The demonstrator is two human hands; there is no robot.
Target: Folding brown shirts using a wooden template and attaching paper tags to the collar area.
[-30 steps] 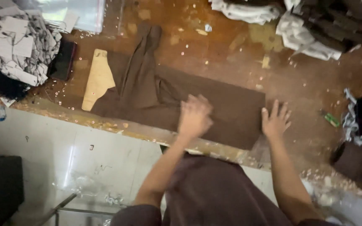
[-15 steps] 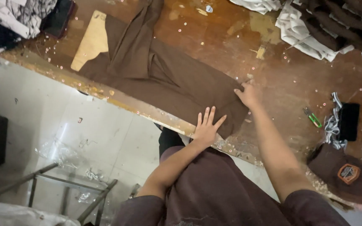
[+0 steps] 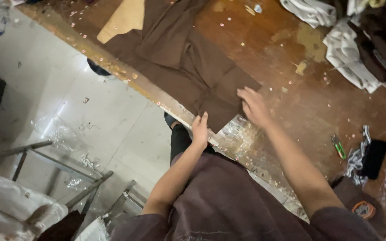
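left hand [image 3: 199,128] gripping near corner of brown garment [image 3: 188,67] at counter [image 3: 300,102] edge. right hand [image 3: 253,106] open, pressed flat on same garment.

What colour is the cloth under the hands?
Dark brown: the cloth lies flat on the wooden table, clearest in the head view.

Small green thread snips [image 3: 338,147] on worn wooden table [image 3: 291,58], right of right hand. Heaped white and dark cloth [image 3: 354,40] beyond. Brown cap [image 3: 358,207] near right elbow.
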